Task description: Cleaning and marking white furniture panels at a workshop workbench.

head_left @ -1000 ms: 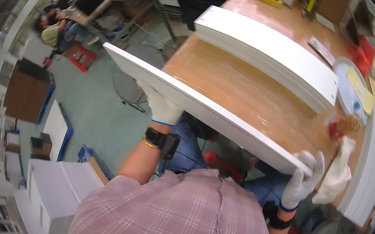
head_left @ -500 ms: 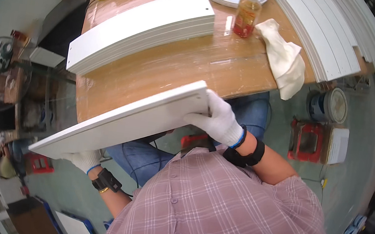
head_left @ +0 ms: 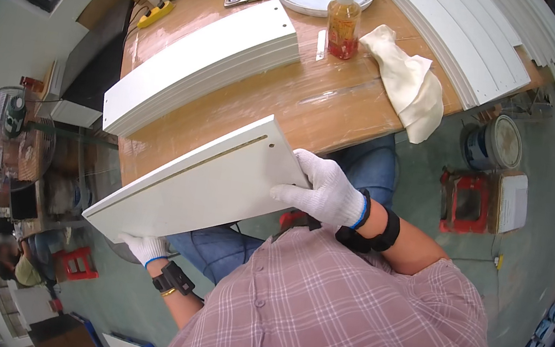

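Observation:
A long white board [head_left: 206,174] is held tilted over my lap, just off the near edge of the table. A narrow groove runs along its upper long side, and a small hole shows near its right end. My right hand [head_left: 325,187], in a white knit glove, grips the right end with the thumb across the face. At the lower left end my left hand [head_left: 145,247], gloved too, holds the bottom edge; its fingers are partly hidden behind the board. Beyond it a stack of similar white boards [head_left: 201,60] lies on the wooden table [head_left: 229,113].
A bottle of reddish liquid [head_left: 343,26] and a cream cloth [head_left: 407,82] lie to the right of the stack. More long white boards [head_left: 452,42] line the table's right side. A bucket [head_left: 498,144] and a red stool [head_left: 463,203] stand on the floor at right.
The board has turned in my hands, so more of its broad face and the groove show. Its left end has shifted right, along with my left hand.

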Available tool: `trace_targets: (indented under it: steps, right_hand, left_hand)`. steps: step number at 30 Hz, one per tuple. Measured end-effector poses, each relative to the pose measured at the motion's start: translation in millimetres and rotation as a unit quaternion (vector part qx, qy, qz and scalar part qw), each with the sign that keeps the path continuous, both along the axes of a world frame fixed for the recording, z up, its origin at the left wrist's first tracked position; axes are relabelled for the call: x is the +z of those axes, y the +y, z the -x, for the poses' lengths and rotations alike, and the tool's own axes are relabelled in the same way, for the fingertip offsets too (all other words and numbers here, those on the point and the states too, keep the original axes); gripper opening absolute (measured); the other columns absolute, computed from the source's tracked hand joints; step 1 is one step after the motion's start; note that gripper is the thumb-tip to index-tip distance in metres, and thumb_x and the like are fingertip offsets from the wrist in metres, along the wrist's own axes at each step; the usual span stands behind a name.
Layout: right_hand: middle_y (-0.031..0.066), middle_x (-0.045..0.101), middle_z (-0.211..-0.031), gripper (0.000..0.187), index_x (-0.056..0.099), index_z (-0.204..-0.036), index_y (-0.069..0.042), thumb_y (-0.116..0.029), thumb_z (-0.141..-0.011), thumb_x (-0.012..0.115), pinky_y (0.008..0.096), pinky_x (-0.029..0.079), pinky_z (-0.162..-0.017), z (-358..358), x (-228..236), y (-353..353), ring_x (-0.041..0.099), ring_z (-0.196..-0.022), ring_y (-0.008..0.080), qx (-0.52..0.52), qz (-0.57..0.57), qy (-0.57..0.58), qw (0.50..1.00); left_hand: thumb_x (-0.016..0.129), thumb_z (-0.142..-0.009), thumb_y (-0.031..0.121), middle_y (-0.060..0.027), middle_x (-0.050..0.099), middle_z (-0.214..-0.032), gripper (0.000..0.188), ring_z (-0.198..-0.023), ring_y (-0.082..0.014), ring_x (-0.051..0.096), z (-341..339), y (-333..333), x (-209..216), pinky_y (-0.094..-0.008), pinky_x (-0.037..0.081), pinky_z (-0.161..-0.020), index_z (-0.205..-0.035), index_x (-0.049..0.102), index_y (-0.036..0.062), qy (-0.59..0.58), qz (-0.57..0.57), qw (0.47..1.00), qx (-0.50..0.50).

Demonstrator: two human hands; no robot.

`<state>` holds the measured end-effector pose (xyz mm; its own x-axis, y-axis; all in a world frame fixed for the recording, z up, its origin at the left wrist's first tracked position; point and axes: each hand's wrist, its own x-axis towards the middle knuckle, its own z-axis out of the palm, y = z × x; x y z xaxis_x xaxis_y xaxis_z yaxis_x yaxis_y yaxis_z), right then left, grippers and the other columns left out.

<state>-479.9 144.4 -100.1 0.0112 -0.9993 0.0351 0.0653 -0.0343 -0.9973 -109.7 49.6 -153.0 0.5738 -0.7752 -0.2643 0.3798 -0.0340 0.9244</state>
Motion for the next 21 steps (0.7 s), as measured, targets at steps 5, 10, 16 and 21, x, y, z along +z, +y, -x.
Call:
trace_targets:
  steps: [5,10,16,21]
  right_hand:
    - [0.0091,0.065,-0.091,0.037,0.051,-0.118,0.003,-0.013,-0.087,0.063,0.026,0.055,-0.064,11.6,9.3,11.5,0.063,-0.078,0.0127,-0.019,-0.059,-0.147,0.987]
    - [0.011,0.062,-0.093,0.038,0.047,-0.121,0.005,-0.015,-0.09,0.056,0.0293,0.056,-0.055,48.4,14.5,22.3,0.064,-0.072,0.0166,-0.132,-0.032,-0.325,0.936]
    - [0.0134,0.064,-0.092,0.039,0.047,-0.119,0.006,-0.021,-0.092,0.054,0.03,0.056,-0.053,99.5,22.4,72.0,0.066,-0.068,0.0195,-0.271,0.067,-0.3,0.912]
    - [0.0083,0.065,-0.096,0.029,0.054,-0.116,-0.003,-0.023,-0.094,0.052,0.0267,0.056,-0.056,147.5,5.5,111.2,0.066,-0.076,0.0169,-0.486,0.107,-0.307,0.811]
  left_hand:
    - [0.029,-0.101,0.049,-0.0123,0.044,-0.139,0.061,-0.121,-0.027,0.045,-60.8,-5.7,-28.3,-0.0369,0.037,-0.104,-0.135,0.041,0.0003,-0.24,0.093,0.949,-0.183]
    - [0.046,-0.098,0.039,-0.0171,0.067,-0.093,0.045,-0.069,-0.0267,0.067,115.7,9.0,107.8,-0.0342,0.056,-0.062,-0.104,0.057,-0.004,0.064,0.086,0.992,-0.064]
    - [0.047,-0.098,0.031,-0.0241,0.066,-0.081,0.042,-0.068,-0.0291,0.068,151.7,27.1,107.5,-0.0353,0.056,-0.062,-0.091,0.058,-0.0087,-0.163,0.121,0.659,-0.725]
    - [0.049,-0.097,0.032,-0.0199,0.066,-0.076,0.039,-0.064,-0.0274,0.067,162.1,9.2,94.8,-0.0359,0.056,-0.06,-0.092,0.058,-0.0059,-0.108,0.063,0.767,-0.629]
